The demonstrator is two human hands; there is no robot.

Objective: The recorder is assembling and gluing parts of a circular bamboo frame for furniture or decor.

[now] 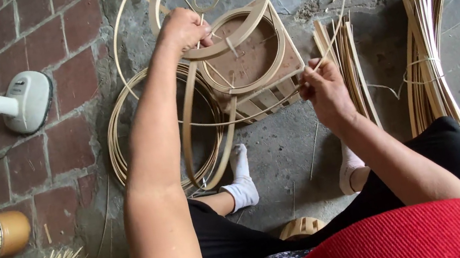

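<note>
The hoop [210, 50] sits under my left hand [182, 29], fingers closed around its rim. My right hand [324, 88] pinches a thin strip [252, 109] running leftward to the hoop. A board [258, 73] lies beneath my left fingers; bundled strips [427, 50] lie beyond my right.

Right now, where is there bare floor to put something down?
Bare concrete lies between the two socked feet, and at far right beyond the tied strip bundle. The brick floor between the fan base and the coiled hoops is free too. It is crowded around the hoops and wooden stand.
</note>
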